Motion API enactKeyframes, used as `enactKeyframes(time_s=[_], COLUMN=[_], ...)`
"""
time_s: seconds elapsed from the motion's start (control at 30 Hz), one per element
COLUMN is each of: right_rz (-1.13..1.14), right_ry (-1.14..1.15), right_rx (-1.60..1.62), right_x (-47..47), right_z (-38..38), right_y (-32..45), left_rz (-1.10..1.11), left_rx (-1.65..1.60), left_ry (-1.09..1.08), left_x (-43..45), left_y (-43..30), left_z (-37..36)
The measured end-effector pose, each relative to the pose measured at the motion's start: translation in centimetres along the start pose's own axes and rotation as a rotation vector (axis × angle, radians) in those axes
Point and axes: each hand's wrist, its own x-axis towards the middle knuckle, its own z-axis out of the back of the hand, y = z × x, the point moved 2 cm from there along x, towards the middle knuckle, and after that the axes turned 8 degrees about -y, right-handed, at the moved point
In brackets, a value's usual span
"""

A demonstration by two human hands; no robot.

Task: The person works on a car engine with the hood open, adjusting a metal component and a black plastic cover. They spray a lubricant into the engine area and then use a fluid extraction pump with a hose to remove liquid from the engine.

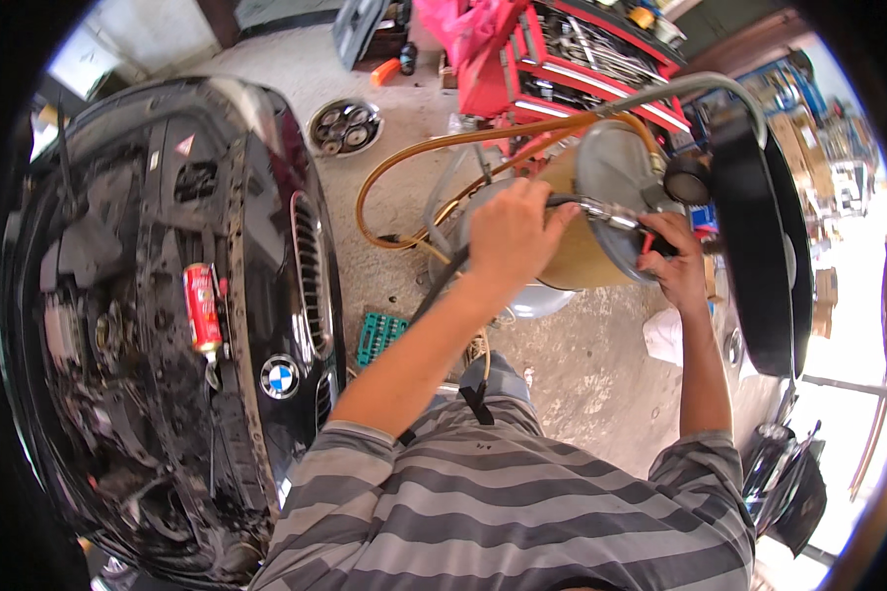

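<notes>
My left hand (514,229) grips a thick black hose (443,284) just behind its metal coupling (607,213). At the coupling's far end, my right hand (674,255) is closed around a black fitting with a red part (647,242); the fingers hide much of it. Below and between both hands stands a tan cylindrical drum (580,255) with a grey top (613,177). An amber hose (414,151) loops from the drum's top out over the floor and back.
To the left is a black BMW car front (279,377) with its engine bay exposed and a red spray can (203,306) lying on it. A red tool chest (562,74) has open drawers. A green socket set (381,336) and a round metal tray (345,127) lie on the floor.
</notes>
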Motion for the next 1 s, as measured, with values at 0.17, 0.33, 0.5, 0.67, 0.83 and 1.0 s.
enactKeyframes(time_s=[0.17, 0.33, 0.5, 0.67, 0.83, 1.0], right_rz=[-0.157, -0.182, -0.202, -0.177, -0.175, -0.157], right_ry=[-0.221, -0.219, -0.231, -0.236, -0.257, -0.273], right_rx=[-0.106, -0.057, -0.07, -0.062, -0.021, -0.108], right_x=[-0.4, -1.0, -1.0, -0.6, -0.7, -0.8], right_z=[-2.9, -2.9, -2.3, -3.2, -3.2, -3.1], right_y=[-1.8, -3.0, -3.2, -2.9, -2.6, -2.6], left_rz=[0.088, 0.435, 0.824, 0.66, 0.168, 1.182], left_rx=[-0.187, -0.411, -0.537, -0.09, 0.02, -0.469], left_ry=[-0.165, -0.116, -0.112, -0.088, 0.204, 0.114], left_x=[-4.3, -9.1, -15.5, -19.4, -15.3, -13.5], left_y=[2.4, 7.6, 20.1, 28.5, 27.3, 32.7], left_z=[1.9, 3.7, 3.5, 3.2, -1.9, -9.3])
